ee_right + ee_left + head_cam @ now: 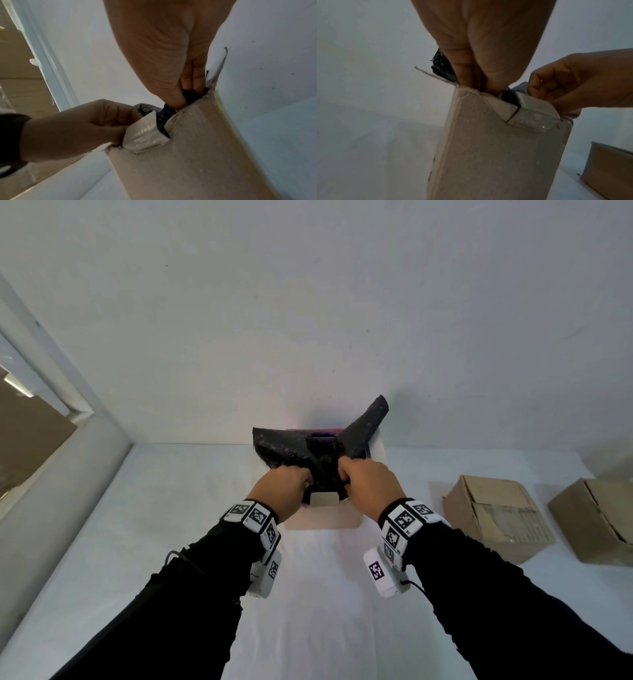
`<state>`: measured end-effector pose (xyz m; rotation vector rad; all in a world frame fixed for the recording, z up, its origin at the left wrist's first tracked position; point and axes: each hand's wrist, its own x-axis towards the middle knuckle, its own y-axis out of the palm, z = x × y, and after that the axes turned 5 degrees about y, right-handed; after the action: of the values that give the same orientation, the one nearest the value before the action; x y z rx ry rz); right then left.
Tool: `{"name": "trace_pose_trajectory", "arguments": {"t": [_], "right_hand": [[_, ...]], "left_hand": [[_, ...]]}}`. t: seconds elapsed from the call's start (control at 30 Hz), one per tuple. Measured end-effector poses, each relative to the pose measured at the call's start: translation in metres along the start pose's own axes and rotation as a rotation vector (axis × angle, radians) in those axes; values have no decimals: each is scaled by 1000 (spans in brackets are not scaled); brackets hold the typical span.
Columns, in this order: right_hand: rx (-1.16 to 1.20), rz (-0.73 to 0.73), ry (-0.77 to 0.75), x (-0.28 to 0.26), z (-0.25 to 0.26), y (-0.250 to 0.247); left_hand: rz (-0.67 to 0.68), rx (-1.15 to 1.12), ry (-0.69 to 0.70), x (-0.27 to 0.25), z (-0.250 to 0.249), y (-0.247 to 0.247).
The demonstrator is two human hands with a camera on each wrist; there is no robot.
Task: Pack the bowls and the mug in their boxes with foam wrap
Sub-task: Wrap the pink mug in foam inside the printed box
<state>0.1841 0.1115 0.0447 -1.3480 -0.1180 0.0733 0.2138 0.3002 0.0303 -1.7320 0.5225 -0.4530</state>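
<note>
Both arms reach forward over the white table (171, 508); the left hand (282, 491) and right hand (368, 486) pinch black foam wrap (291, 448) at the open box (323, 517). A dark rim, perhaps the mug (322, 436), sits inside. Two closed cartons (496, 515) lie right, near the white wall (308, 302).

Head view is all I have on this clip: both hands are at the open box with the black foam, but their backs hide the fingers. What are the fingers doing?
Observer: The left hand has its fingers pushed down inside the box, against the black foam wrap.
Operator: And the right?
Observer: The right hand's fingers are tucked into the box's right corner and grip the foam there.
Operator: Anything on the box's near flaps?
Observer: Glossy clear tape covers the bent near flap; a gap beside it shows foam.
</note>
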Motion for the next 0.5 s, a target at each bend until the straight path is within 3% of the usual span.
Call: {"name": "trace_pose_trajectory", "arguments": {"t": [0.07, 0.2, 0.3, 0.43, 0.5], "right_hand": [[-151, 32, -56, -1, -3, 1], [-250, 153, -120, -8, -13, 2], [-361, 265, -177, -10, -15, 1], [-292, 309, -187, -10, -12, -7], [-266, 339, -190, -13, -11, -11]], "left_hand": [[41, 74, 46, -5, -1, 4], [-12, 265, 230, -15, 8, 16], [-25, 281, 251, -18, 18, 20], [-86, 267, 280, -24, 14, 14], [-54, 240, 307, -27, 8, 11]]}}
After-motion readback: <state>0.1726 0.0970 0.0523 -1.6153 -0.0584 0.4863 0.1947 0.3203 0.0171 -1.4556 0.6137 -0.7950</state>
